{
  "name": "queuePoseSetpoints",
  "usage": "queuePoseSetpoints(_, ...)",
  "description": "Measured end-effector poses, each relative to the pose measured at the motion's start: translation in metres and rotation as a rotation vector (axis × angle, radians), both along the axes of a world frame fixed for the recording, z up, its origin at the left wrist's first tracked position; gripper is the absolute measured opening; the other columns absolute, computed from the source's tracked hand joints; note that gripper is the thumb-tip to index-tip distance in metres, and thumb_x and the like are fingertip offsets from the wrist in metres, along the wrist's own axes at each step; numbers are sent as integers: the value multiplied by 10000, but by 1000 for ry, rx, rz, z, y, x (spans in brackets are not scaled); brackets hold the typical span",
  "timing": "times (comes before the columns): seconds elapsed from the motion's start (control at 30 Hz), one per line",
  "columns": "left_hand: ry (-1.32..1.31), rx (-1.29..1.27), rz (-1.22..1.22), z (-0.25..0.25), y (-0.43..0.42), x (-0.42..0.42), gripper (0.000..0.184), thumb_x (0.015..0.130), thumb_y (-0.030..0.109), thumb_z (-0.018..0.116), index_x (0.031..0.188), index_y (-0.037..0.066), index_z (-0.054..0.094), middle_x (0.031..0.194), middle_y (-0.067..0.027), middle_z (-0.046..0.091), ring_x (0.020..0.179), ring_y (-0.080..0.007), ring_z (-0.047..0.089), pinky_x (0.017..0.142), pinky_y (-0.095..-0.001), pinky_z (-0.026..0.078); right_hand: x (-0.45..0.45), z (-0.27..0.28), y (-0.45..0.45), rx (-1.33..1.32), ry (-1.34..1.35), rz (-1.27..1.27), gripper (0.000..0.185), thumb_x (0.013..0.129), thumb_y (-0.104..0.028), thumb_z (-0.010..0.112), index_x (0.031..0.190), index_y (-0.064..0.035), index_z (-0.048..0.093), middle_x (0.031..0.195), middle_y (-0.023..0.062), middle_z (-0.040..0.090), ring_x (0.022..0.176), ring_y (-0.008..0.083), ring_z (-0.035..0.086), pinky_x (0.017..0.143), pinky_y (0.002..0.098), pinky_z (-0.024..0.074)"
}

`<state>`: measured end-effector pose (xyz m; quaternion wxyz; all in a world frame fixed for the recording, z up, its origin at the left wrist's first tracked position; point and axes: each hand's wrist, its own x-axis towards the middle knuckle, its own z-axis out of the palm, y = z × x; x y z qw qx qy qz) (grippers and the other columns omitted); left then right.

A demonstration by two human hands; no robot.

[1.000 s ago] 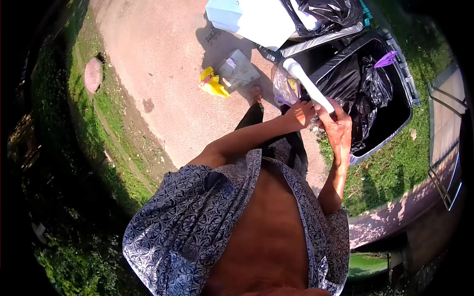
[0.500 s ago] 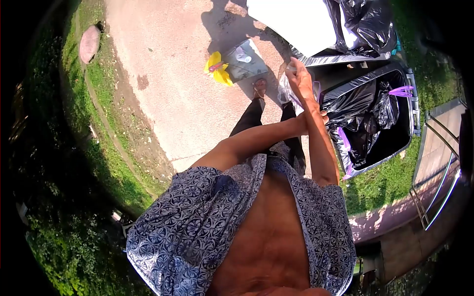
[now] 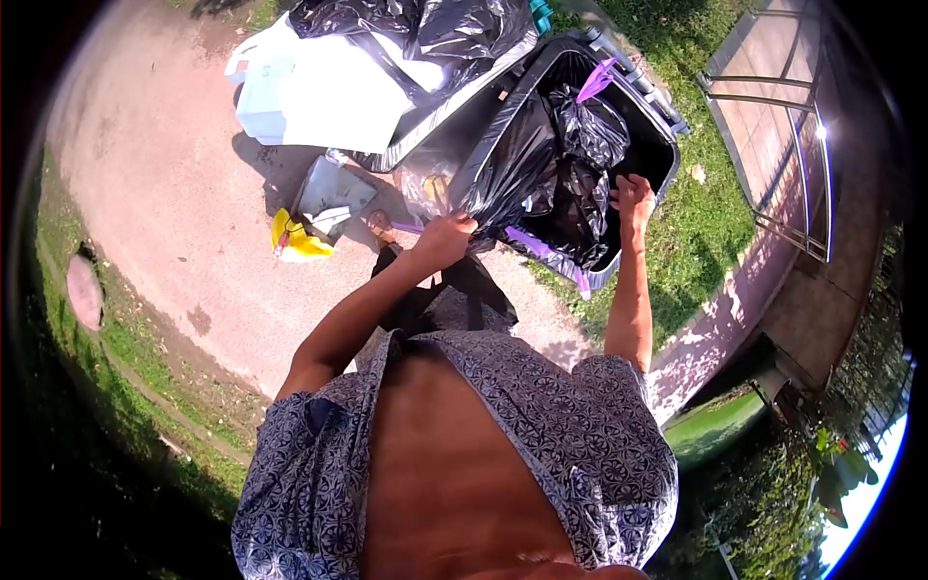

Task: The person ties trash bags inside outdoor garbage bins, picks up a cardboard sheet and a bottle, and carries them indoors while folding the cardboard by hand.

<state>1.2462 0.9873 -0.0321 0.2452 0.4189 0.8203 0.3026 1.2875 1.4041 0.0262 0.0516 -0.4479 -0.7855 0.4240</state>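
My left hand point(image 3: 447, 241) is closed on a fold of black plastic bag point(image 3: 505, 174) at the near left rim of the open bin point(image 3: 667, 159). Beside that hand hangs a clear plastic bag point(image 3: 425, 184) with something yellowish in it. My right hand point(image 3: 633, 200) is inside the bin's right rim, fingers bent and apart, with nothing visible in them. Between the hands, black garbage bags point(image 3: 580, 198) fill part of the bin. One is tied with a purple drawstring point(image 3: 596, 80), and another purple strip point(image 3: 529, 242) lies over the near edge.
A second bin point(image 3: 401, 150) stands to the left, piled with black bags point(image 3: 474, 29) and a large white sheet-like item point(image 3: 329, 92). On the paving lie a grey dustpan-like piece point(image 3: 333, 188) and a yellow bag point(image 3: 298, 239). Metal railings point(image 3: 807, 164) stand at right.
My crossed arms have parted. My right hand has moved from the clear bag to the bin's right side; my left now grips black plastic. The view has turned toward the bins.
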Motion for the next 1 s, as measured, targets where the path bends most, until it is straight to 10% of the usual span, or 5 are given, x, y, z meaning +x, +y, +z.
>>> queuePoseSetpoints(0.13, -150, -102, 47, 15, 1, -11, 163, 878, 100, 578, 1014, 51, 651, 974, -185, 641, 892, -405, 669, 752, -529, 535, -37, -71, 79, 554, -238, 282, 503, 826, -346, 787, 1147, 23, 670, 977, 138, 754, 826, 283, 740, 732, 390, 601)
queuePoseSetpoints(0.43, -158, -207, 126, 46, 12, -22, 126, 861, 103, 609, 951, 60, 685, 927, -185, 640, 868, -413, 657, 772, -513, 533, -166, -131, 2, 214, -348, 336, 753, 847, -492, 735, 1429, -84, 487, 1394, 284, 533, 1214, 432, 613, 973, 503, 527)
queuePoseSetpoints(0.57, -182, -286, 65, 68, 28, -33, 131, 877, 125, 610, 983, 64, 657, 958, -184, 638, 884, -416, 655, 780, -521, 533, -145, -208, 43, 180, -201, 292, 341, 876, -286, 612, 1118, -51, 668, 955, 198, 704, 939, 397, 691, 850, 458, 558)
queuePoseSetpoints(0.77, -285, -193, 159, 112, 59, -57, 496, 900, 329, 708, 1307, 66, 600, 1147, -218, 629, 1091, -439, 627, 910, -503, 525, -50, -106, 139, -925, 457, -563, 272, 816, -97, 570, 1053, 0, 661, 1041, 133, 720, 972, 319, 701, 885, 472, 597)
queuePoseSetpoints(1.0, -272, -196, 227, 108, 84, -81, 467, 992, 348, 614, 1376, 88, 564, 1328, -207, 628, 1195, -421, 615, 1020, -480, 481, -14, 32, 55, -962, 773, -607, 449, 743, -96, 587, 1177, -25, 678, 1150, 121, 729, 1071, 319, 689, 984, 464, 568)
